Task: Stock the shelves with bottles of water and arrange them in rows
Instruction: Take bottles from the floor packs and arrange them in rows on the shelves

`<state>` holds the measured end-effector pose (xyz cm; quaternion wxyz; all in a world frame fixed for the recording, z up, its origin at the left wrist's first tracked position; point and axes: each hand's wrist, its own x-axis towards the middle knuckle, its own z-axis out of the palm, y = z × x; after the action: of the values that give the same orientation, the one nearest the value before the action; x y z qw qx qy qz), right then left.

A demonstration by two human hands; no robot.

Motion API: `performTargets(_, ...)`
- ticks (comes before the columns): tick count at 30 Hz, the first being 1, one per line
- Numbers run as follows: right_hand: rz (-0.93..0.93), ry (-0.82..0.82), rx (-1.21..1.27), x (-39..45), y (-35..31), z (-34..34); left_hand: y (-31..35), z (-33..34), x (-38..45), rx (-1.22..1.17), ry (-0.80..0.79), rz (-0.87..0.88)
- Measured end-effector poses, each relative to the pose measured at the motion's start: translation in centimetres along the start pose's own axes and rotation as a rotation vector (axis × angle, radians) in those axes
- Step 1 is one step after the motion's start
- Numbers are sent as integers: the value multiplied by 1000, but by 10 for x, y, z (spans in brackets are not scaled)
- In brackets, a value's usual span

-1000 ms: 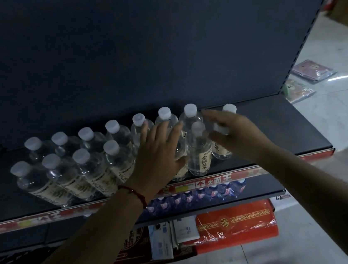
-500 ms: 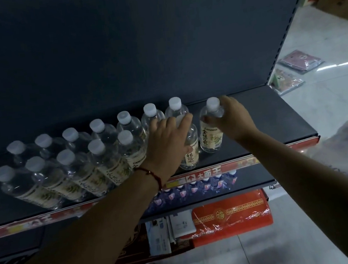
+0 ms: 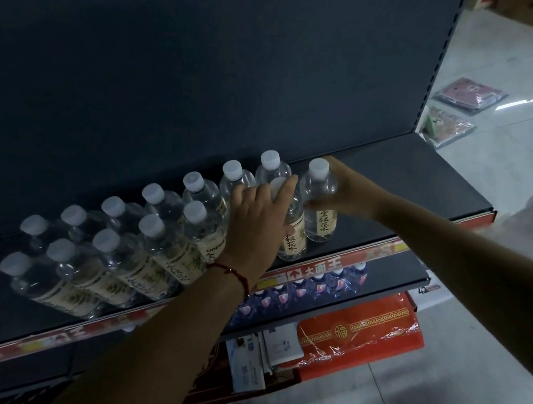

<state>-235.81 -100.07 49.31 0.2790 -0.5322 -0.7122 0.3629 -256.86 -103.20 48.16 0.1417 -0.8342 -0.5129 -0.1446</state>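
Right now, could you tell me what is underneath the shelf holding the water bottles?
Below the shelf a lower shelf carries blue-labelled bottles; under that lies a red package. The left arm covers everything further left.

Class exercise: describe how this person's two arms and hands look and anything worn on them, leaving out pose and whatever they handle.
Both forearms are bare, with no sleeves in view. The left hand has a thin red cord bracelet at the wrist. The right hand shows no glove, ring, watch or band.
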Motion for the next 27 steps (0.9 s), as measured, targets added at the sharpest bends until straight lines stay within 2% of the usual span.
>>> performTargets(3,1,102,-66,-3,0,3,0,0,-2,20,35,6)
performTargets(10,40,4,-108,-15,3,-5,-1,0,-3,25,68,10)
performTargets(21,-43,110,-75,-25,6,9,-1,0,-3,28,60,30)
performTargets(27,98,137,-44,-35,-7,20,0,-3,-8,44,53,34)
